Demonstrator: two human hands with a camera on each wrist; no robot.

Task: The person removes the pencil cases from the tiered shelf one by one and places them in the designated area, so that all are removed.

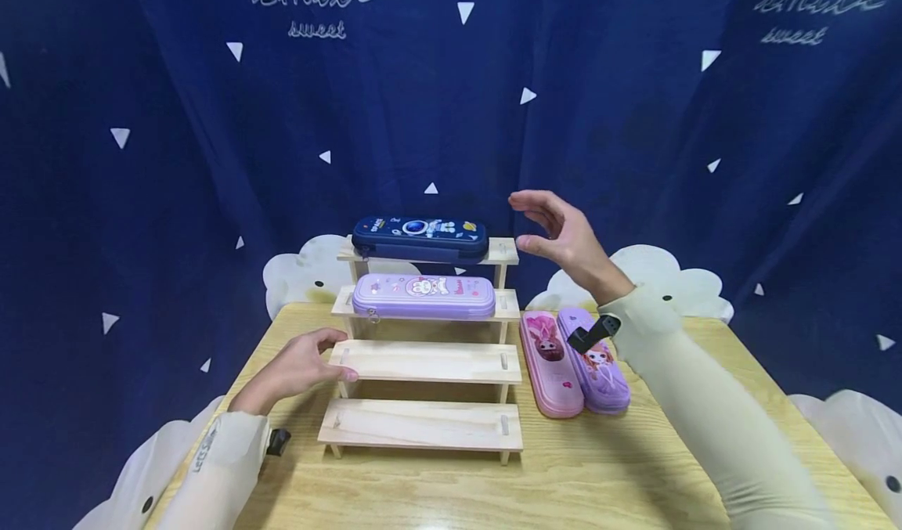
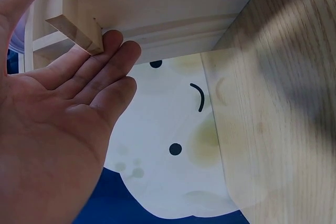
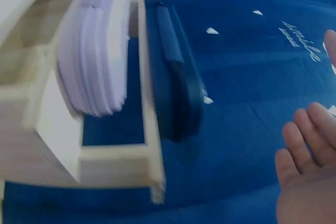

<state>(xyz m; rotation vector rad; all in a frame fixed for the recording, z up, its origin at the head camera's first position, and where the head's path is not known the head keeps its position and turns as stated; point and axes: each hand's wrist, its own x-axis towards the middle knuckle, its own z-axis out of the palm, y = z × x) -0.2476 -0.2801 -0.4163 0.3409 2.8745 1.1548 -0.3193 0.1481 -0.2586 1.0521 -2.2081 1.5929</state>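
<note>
A four-tier wooden rack [image 1: 426,361] stands on the table. My left hand [image 1: 299,367] holds the left end of its third shelf from the top, thumb at one edge and fingers at the other; the left wrist view shows that hand's fingers [image 2: 113,72] against a wooden piece. A dark blue pencil case [image 1: 420,239] with an astronaut print lies on the top shelf. On the shelf below lies a lilac pencil case [image 1: 424,295] with a cartoon animal. My right hand [image 1: 564,236] hovers right of the top shelf, fingers loosely bent, holding nothing.
Right of the rack, a pink pencil case [image 1: 552,365] and a purple pencil case [image 1: 595,365] lie side by side on the wooden table [image 1: 423,491]. A dark blue curtain [image 1: 451,107] with white triangles hangs behind.
</note>
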